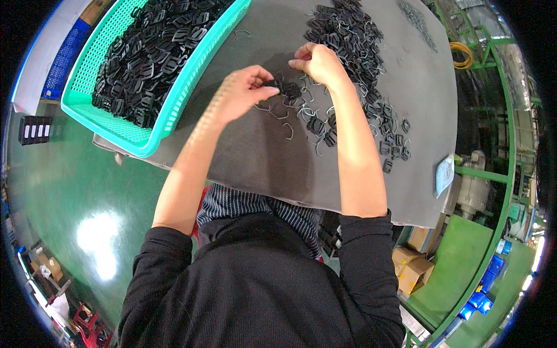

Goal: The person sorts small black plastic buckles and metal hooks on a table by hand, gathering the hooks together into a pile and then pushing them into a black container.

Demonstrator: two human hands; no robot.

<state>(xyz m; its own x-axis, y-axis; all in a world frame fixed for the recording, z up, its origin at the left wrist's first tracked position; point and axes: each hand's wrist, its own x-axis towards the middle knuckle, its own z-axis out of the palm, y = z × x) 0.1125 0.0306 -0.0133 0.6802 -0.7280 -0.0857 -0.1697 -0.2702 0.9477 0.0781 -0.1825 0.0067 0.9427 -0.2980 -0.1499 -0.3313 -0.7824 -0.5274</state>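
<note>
My left hand [239, 93] is closed, its thumb and fingers pinching a small black plastic buckle [271, 85] over the grey table. To its right, my right hand [320, 62] has thumb and fingertips drawn together; anything between them is too small to make out. Between and below the hands lie a few loose black buckles [292, 90] and bent metal wire hooks [289, 131]. A large heap of black buckles with wire hooks [348, 37] spreads beyond my right hand and trails down along its forearm.
On the table's left stands a teal plastic basket [165, 124] filled with black buckles [154, 64]. Small metal hooks [419, 23] lie scattered at the far right. A light blue packet [445, 175] sits at the table's right edge, beside a green metal frame [484, 174].
</note>
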